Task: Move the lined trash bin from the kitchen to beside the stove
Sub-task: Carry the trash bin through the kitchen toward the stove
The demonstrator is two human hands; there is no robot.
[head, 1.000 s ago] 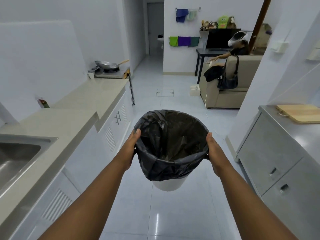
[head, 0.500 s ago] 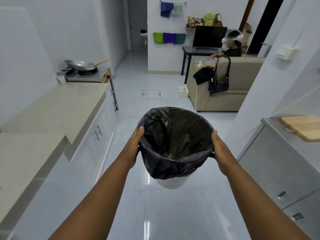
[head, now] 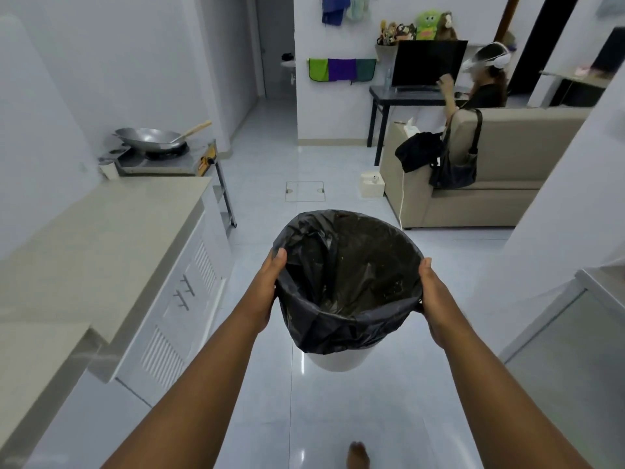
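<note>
I hold a white trash bin (head: 338,362) lined with a black bag (head: 345,275) in the air over the tiled floor, in the middle of the view. My left hand (head: 267,289) grips its left rim and my right hand (head: 434,299) grips its right rim. The stove (head: 165,159) stands ahead on the left at the far end of the counter, with a steel wok (head: 148,137) on it. The bin is well short of the stove.
A beige counter (head: 101,228) with white cabinets runs along the left. A metal cabinet (head: 575,333) is at the right. Ahead are a beige sofa (head: 490,184) with a person seated behind it, a white box (head: 372,184) on the floor, and a floor hatch (head: 304,191).
The view has advanced down the kitchen: the stove and sofa are nearer, and the sink and cutting board have dropped out of view. Both hands keep the same hold on the bin.
</note>
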